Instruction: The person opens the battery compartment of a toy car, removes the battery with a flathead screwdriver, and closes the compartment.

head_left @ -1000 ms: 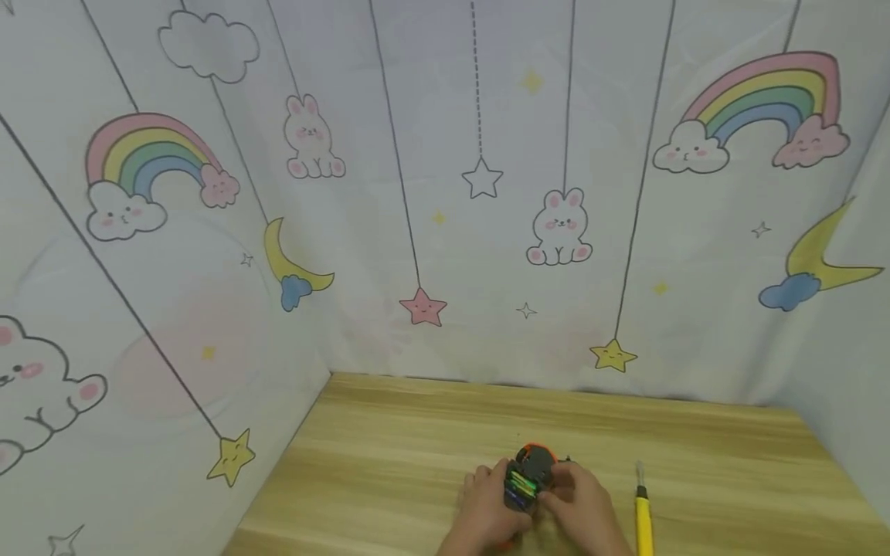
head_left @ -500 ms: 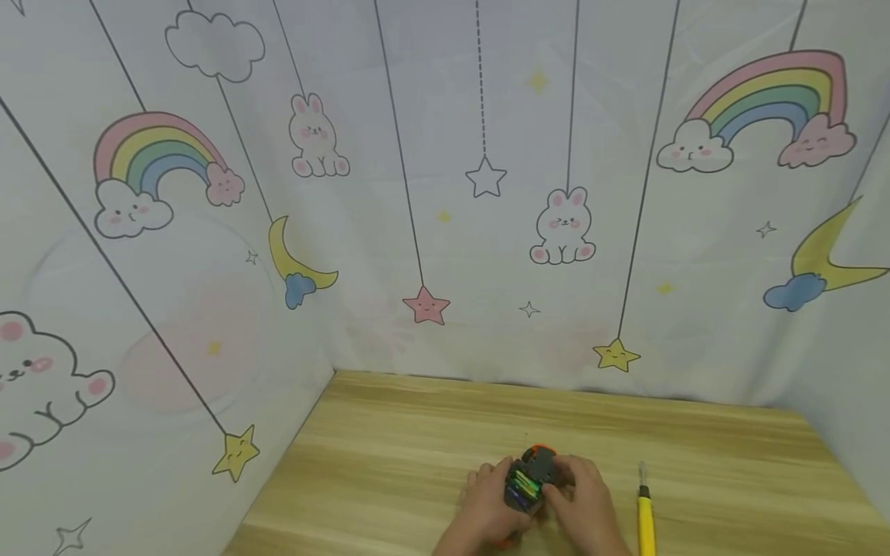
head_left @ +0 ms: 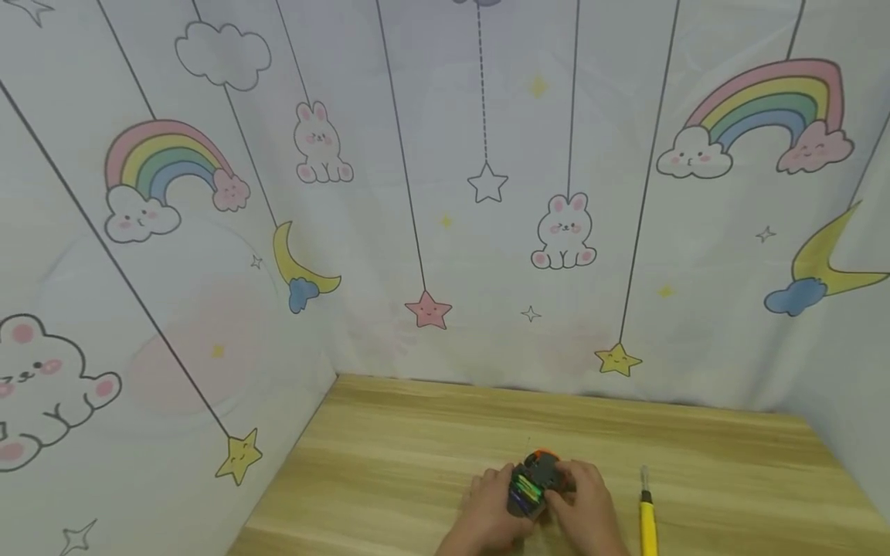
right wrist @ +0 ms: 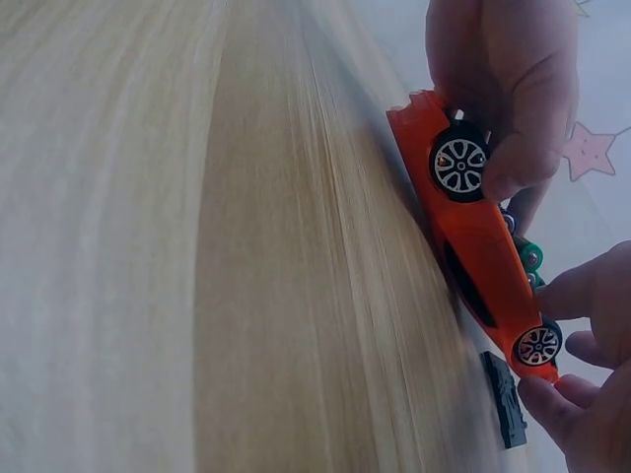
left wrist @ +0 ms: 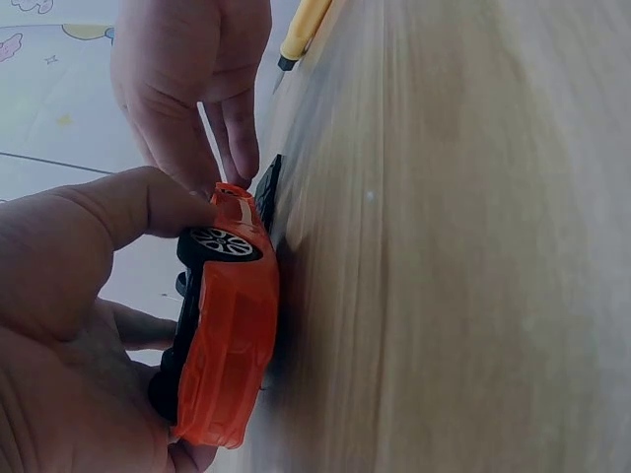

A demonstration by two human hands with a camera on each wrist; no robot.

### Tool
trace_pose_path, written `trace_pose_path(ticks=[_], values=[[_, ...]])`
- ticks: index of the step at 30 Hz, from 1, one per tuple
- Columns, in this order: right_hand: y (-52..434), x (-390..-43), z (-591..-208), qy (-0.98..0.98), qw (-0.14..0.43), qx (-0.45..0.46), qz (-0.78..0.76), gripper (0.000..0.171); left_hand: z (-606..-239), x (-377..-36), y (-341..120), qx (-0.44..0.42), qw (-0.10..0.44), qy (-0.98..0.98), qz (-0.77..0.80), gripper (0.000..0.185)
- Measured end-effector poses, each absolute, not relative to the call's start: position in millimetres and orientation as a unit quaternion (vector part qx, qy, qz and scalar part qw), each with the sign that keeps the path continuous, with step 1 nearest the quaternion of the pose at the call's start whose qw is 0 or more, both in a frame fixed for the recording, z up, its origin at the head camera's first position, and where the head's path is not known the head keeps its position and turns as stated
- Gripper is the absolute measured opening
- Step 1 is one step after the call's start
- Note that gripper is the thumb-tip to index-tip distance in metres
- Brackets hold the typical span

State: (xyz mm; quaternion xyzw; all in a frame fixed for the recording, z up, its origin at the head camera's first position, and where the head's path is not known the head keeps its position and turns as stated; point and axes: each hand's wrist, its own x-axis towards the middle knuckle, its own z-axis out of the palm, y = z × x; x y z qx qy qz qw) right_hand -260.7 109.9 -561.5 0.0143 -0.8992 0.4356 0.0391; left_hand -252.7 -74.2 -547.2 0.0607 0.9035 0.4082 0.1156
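Observation:
An orange toy car (head_left: 545, 467) lies wheels up, its dark underside facing me. Green and blue batteries (head_left: 526, 488) show in an open compartment in that underside. My left hand (head_left: 487, 506) grips the near end of the car, its thumb against a wheel (left wrist: 225, 242) in the left wrist view. With thumb and fingers, my right hand (head_left: 587, 502) pinches the opposite end. One right fingertip sits by a green battery (right wrist: 530, 256); whether it touches is unclear. A small black plastic cover (right wrist: 505, 399) lies on the table beside the car, hidden from the head view.
A yellow-handled screwdriver (head_left: 647, 521) lies to the right of my right hand, shaft pointing away. The wood-grain table (head_left: 389, 455) meets cloth walls (head_left: 445, 255) printed with rabbits, stars and rainbows at its back and sides.
The head view has shifted slightly. Both hands stay on the car, with only small movements of the right thumb and fingers near the batteries.

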Motion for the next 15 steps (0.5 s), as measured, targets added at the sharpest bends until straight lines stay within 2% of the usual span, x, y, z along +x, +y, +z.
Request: trace_pose_path(ticks=[8,15], values=[[113.5,-265.2,-561.8,-0.908,0.033,0.012,0.419,0.037,-558.1,-259.4,-74.8,0.077,0.091,0.918,0.377,0.092],[118.5,-265.6,-567.5,-0.899,0.038,0.031,0.435,0.027,-560.6,-262.7,-77.8,0.076,0.105,0.899,0.418,0.085]])
